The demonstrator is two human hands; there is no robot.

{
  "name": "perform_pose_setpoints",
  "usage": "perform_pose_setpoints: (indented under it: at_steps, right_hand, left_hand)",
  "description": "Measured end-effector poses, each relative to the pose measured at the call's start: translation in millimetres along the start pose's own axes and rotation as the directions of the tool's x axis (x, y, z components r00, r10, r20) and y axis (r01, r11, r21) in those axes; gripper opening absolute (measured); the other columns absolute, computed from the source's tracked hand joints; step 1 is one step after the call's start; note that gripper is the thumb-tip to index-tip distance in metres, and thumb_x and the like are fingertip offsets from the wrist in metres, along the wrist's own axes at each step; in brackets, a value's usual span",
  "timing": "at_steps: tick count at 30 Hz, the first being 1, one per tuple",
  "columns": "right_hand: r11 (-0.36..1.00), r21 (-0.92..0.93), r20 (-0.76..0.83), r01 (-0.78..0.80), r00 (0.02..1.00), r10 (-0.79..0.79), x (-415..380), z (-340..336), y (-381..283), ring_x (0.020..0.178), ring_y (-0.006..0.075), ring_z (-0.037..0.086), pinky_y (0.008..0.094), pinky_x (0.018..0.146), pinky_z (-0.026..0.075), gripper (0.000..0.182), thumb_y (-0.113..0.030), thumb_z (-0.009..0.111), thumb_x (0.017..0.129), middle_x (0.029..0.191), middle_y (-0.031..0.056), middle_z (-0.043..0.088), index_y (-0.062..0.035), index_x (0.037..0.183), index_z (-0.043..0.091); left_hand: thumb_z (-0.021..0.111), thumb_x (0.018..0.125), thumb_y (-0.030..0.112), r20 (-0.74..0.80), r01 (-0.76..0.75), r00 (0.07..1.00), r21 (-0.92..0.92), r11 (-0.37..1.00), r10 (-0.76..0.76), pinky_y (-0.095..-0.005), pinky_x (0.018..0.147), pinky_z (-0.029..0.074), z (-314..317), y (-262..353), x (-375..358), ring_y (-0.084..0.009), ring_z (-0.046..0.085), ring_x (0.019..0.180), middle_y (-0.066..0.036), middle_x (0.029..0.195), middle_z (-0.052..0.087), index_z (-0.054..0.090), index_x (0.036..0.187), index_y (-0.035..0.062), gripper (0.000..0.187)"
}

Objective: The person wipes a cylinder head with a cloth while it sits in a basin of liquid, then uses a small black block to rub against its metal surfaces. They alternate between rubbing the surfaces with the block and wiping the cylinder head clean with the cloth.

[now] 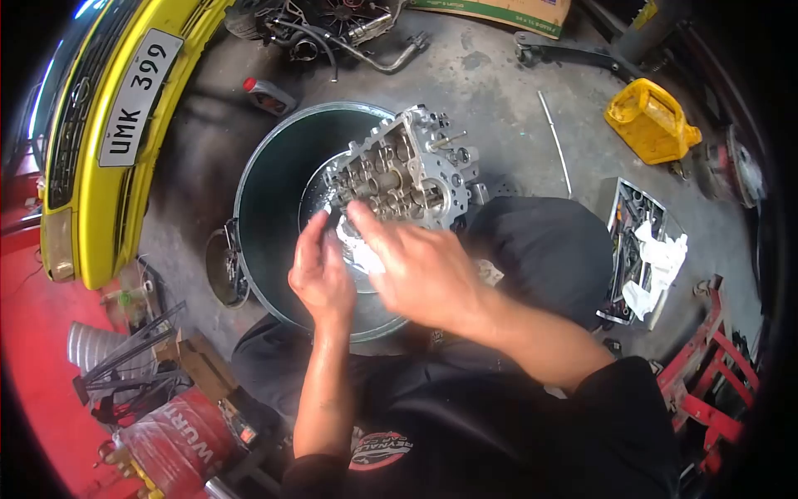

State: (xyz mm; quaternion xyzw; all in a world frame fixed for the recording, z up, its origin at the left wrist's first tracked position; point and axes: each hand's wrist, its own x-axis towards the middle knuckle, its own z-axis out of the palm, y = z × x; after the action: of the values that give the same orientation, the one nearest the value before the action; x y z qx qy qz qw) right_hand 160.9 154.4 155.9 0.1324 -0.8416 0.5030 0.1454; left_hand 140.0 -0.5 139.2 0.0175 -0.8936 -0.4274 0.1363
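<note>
In front of me a metal engine cylinder head (386,179) leans tilted on the right rim of a large round drum (249,179). My left hand (322,270) is raised over the drum, its fingers pointing up and apart from the thumb, with no object clearly in them. A crumpled white rag (357,249) shows between the two hands. My right hand (428,270) appears closed on this rag, the index finger pointing toward the cylinder head; its lower fingers are hidden and slightly blurred. A shiny round pan (312,195) shows inside the drum.
A yellow car bumper (125,208) stands at the left, with an oil bottle (270,96) near the drum. To the right are a tool tray (611,241) with white rags (661,258), a yellow jug (652,121) and a metal rod (555,141). Engine parts (332,33) lie behind.
</note>
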Motion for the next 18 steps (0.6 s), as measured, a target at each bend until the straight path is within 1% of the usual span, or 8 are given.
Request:
perform_pose_setpoints:
  at_steps: [1, 3, 5, 8, 12, 15, 16, 18]
  right_hand:
    - [0.999, 0.048, -0.053, 0.011, 0.999, -0.008, -2.5, -3.8, -7.2, 0.067, 0.0271, 0.066, 0.0382, 0.063, 0.055, 0.053, -0.01, 0.066, 0.081, 0.088, 0.013, 0.067, -0.003, 0.133, 0.057]
    - [0.938, 0.16, -0.043, 0.307, 0.952, -0.304, -9.1, -18.9, -25.2, 0.065, 0.0217, 0.063, 0.0336, 0.059, 0.053, 0.05, -0.007, 0.067, 0.078, 0.079, 0.0067, 0.062, -0.0015, 0.127, 0.061]
    - [0.917, 0.226, -0.037, 0.33, 0.943, -0.33, -10.8, -13.3, -24.8, 0.063, 0.0193, 0.059, 0.0323, 0.056, 0.051, 0.045, -0.007, 0.071, 0.073, 0.073, 0.0032, 0.056, -0.0009, 0.117, 0.065]
    - [0.931, 0.239, -0.022, 0.274, 0.961, -0.277, -8.5, -13.2, -14.7, 0.062, 0.02, 0.06, 0.0325, 0.056, 0.05, 0.04, -0.007, 0.075, 0.07, 0.074, 0.0043, 0.057, -0.0009, 0.109, 0.067]
    - [0.921, 0.346, 0.048, 0.181, 0.976, -0.211, -10.4, -17.9, -17.7, 0.061, 0.023, 0.063, 0.0332, 0.055, 0.051, 0.035, -0.004, 0.075, 0.071, 0.072, 0.0077, 0.061, 0.0001, 0.105, 0.068]
    - [0.922, 0.344, 0.028, 0.179, 0.979, -0.2, -10.7, -11.5, -9.7, 0.063, 0.0237, 0.064, 0.034, 0.057, 0.053, 0.034, -0.004, 0.074, 0.072, 0.074, 0.0087, 0.063, 0.0001, 0.105, 0.068]
    - [0.927, 0.336, 0.038, 0.169, 0.981, -0.193, -10.3, -10.3, -7.9, 0.063, 0.0239, 0.065, 0.0342, 0.057, 0.053, 0.034, -0.004, 0.074, 0.072, 0.075, 0.0091, 0.063, 0.0002, 0.105, 0.068]
    - [0.931, 0.34, 0.089, 0.132, 0.981, -0.172, -13.1, -8.8, -10.4, 0.064, 0.0245, 0.066, 0.0345, 0.058, 0.053, 0.034, -0.003, 0.075, 0.072, 0.076, 0.0099, 0.065, 0.0004, 0.105, 0.068]
  left_hand:
    - [0.061, 0.091, -0.004, -0.029, 0.032, 0.999, -0.121, 0.992, -0.036, -0.032, 0.083, 0.054, 13.6, -4.3, 10.1, -0.0219, 0.069, 0.095, -0.013, 0.106, 0.072, 0.066, 0.121, 0.0003, 0.031]
    - [0.064, 0.089, -0.004, -0.079, -0.326, 0.941, 0.054, 0.944, 0.329, -0.0364, 0.09, 0.051, 73.1, 15.8, 17.0, -0.0297, 0.066, 0.107, -0.014, 0.106, 0.072, 0.068, 0.118, 0.002, 0.03]
    - [0.065, 0.087, -0.006, -0.046, -0.518, 0.843, 0.197, 0.832, 0.536, -0.038, 0.098, 0.047, 115.8, 1.3, 10.7, -0.0349, 0.062, 0.115, -0.014, 0.113, 0.071, 0.069, 0.119, 0.0013, 0.033]
    - [0.06, 0.087, -0.01, -0.084, -0.436, 0.891, 0.112, 0.893, 0.446, -0.0435, 0.103, 0.041, 132.5, -0.7, -19.8, -0.0373, 0.057, 0.123, -0.014, 0.116, 0.071, 0.068, 0.121, 0.0024, 0.038]
    - [0.058, 0.089, -0.006, 0.012, -0.496, 0.867, 0.125, 0.859, 0.499, -0.0441, 0.107, 0.037, 121.5, 8.0, 4.4, -0.0378, 0.052, 0.13, -0.014, 0.122, 0.069, 0.068, 0.121, 0.0015, 0.034]
    - [0.057, 0.089, -0.006, -0.002, -0.448, 0.893, 0.104, 0.888, 0.45, -0.0458, 0.106, 0.035, 124.8, -5.1, -22.4, -0.0382, 0.05, 0.132, -0.012, 0.127, 0.067, 0.066, 0.124, 0.0016, 0.037]
    - [0.057, 0.086, -0.009, 0.03, -0.45, 0.892, 0.177, 0.876, 0.452, -0.0465, 0.104, 0.035, 122.5, 2.9, -13.8, -0.0385, 0.051, 0.131, -0.012, 0.129, 0.066, 0.064, 0.126, 0.0014, 0.042]
    - [0.059, 0.082, -0.007, 0.027, -0.506, 0.86, 0.164, 0.847, 0.509, -0.046, 0.099, 0.034, 123.5, 3.6, 6.8, -0.037, 0.052, 0.13, -0.012, 0.128, 0.067, 0.065, 0.124, 0.0028, 0.043]
